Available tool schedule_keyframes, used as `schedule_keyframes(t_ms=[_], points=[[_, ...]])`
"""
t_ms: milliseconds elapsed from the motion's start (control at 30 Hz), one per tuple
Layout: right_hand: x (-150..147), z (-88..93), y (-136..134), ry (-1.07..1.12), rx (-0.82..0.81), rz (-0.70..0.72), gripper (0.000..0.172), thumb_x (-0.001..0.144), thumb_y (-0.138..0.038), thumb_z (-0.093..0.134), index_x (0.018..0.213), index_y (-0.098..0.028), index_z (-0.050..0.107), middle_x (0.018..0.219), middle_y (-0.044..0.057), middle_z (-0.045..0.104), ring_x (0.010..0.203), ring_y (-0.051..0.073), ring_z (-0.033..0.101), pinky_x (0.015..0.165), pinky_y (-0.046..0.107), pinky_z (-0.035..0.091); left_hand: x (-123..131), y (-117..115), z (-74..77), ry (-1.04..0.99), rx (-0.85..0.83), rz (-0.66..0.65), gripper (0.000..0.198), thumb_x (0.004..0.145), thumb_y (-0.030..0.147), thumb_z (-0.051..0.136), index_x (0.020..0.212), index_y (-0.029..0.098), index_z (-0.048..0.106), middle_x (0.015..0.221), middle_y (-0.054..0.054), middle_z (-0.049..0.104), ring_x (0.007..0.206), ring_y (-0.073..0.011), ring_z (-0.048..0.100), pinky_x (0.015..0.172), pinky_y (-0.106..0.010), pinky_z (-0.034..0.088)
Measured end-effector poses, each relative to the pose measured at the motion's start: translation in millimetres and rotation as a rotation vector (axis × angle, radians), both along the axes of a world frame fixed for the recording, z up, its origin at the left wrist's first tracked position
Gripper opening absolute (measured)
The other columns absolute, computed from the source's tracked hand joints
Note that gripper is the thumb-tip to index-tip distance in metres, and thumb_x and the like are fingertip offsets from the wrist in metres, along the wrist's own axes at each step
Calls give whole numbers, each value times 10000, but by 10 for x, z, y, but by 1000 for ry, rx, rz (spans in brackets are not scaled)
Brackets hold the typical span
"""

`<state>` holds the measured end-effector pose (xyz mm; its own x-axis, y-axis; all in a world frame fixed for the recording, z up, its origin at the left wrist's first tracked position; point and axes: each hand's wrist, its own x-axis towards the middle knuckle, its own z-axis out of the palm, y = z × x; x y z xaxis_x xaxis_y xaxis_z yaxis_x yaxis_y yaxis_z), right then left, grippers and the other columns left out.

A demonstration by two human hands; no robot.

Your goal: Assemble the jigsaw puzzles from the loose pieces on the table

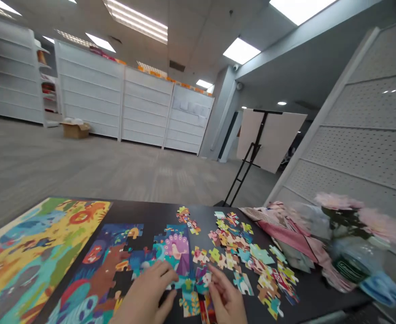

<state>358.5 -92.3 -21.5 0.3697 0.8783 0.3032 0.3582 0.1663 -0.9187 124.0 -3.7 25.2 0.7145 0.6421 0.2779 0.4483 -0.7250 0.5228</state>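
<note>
My left hand lies on the partly joined jigsaw puzzle on the black table, fingers flat and pressing pieces near the peacock picture. My right hand sits just right of it, fingers curled and pinching a puzzle piece at the edge of the joined part. Several loose pieces lie scattered to the right of both hands.
A colourful picture sheet lies at the table's left. Folded pink cloth, a wrapped bunch of pink flowers and a bottle crowd the right end. Beyond are white shelving units, a cardboard box and an easel board.
</note>
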Motion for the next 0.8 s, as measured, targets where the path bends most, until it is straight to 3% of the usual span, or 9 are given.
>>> schedule_keyframes(t_ms=[133,200,433,600,800], points=[[-110,-90,3,30,28,23,493,921,-584,610,1254,-235,712,958,112,797,820,248,767,794,322,623,123,3,-153,-63,-20,-35,755,800,161,714,1469,362,427,1498,-31,531,1325,-311,546,1075,-462,519],[-143,-125,-6,39,24,39,512,923,-596,600,1282,-242,689,935,99,791,794,234,762,788,320,621,170,-12,-193,-66,-21,-57,870,769,168,762,1518,371,369,1544,-29,491,1363,-319,516,1109,-473,499],[-132,-89,-41,70,-37,77,701,887,-669,609,1429,-227,564,804,47,740,660,187,692,624,257,582,222,-85,-105,-54,-35,-88,505,763,115,723,1231,290,647,1259,-32,691,1143,-288,650,1004,-423,557],[-176,-16,-47,153,-19,104,712,903,-679,569,1454,-229,528,847,67,758,672,197,688,657,289,589,214,-98,-56,-95,-117,-68,578,759,103,720,1291,301,611,1281,-21,664,1172,-258,625,1013,-381,538],[-116,74,-79,132,-46,175,639,925,-654,550,1426,-258,555,947,86,767,762,227,730,744,334,607,257,-105,-157,-144,-45,-54,670,743,97,738,1341,338,555,1314,-12,649,1213,-270,604,1041,-405,514]])
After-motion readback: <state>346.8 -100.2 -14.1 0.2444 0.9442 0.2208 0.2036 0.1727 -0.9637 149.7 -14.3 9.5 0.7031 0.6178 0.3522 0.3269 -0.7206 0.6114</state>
